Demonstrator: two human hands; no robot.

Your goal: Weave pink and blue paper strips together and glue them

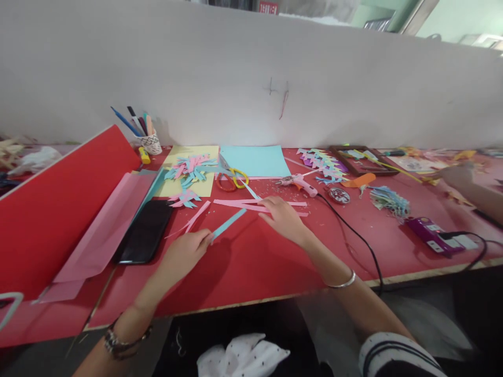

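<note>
Could crease the narrow light-blue paper strip [231,221] by pinching its near end too hard with the left hand [192,246]. Could also scatter the long pink paper strips [236,202] by sweeping the right hand [285,220] sideways. Grasping the blue strip in the left grip, over the red worktop [251,272], between both hands, free end angled away and rightward. Holding the right palm-down, fingers extended over the pink strips; can't tell if grasping or just touching.

Matt paper strip [230,223], glossy phone [147,233]
</note>
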